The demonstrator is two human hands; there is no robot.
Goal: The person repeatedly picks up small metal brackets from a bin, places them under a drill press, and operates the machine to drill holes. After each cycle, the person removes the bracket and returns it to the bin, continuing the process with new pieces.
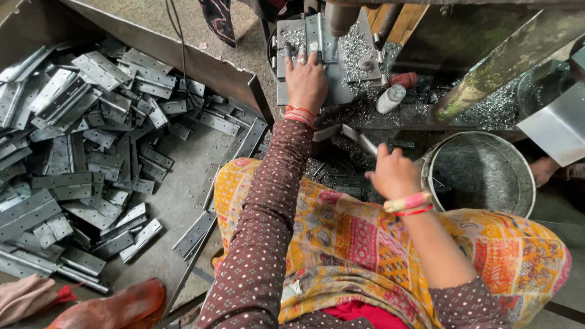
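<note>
Cluttered press bench [341, 91], left hand [306, 79] flat on hinge [314, 33], right hand [395, 173] gripping hinge strip [359, 139]

Colours and patterns. Sleeves [268, 231]: dark maroon-brown with small white dots. Draped cloth [359, 244]: yellow-orange patchwork print with pink, red and teal motifs. Bangles at left wrist [300, 114]: red and orange; at right wrist [407, 203]: pink-gold band beside a thin red 1. Hinges [91, 152]: dull grey steel, piled in a grey tray [183, 201]. Bucket [481, 173]: grey. Small bottle [390, 99]: white. Metal chips [493, 113]: silvery. Footwear [116, 307]: reddish-brown.
</note>
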